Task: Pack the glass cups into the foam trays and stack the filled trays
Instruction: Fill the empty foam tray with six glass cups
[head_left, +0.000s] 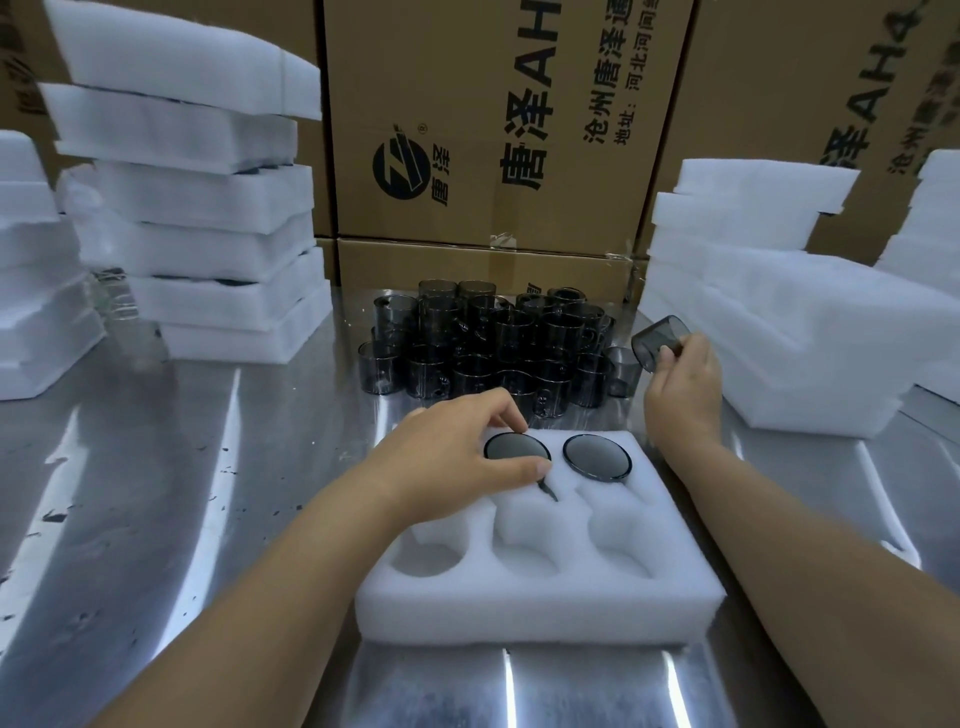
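The tray lies at the worktop's near edge. Its far-left pocket is hidden under the left hand, whose thumb and fingers pinch the rim of a seated cup. The right hand grips a tilted cup beside the right foam stack. On the box, cut-off print reads "唐泽 AH".

Left hand: bare, thumbnail cut short.
Right hand: bare (nails out of sight).
Left forearm: bare down to the frame edge.
Right forearm: likewise bare.
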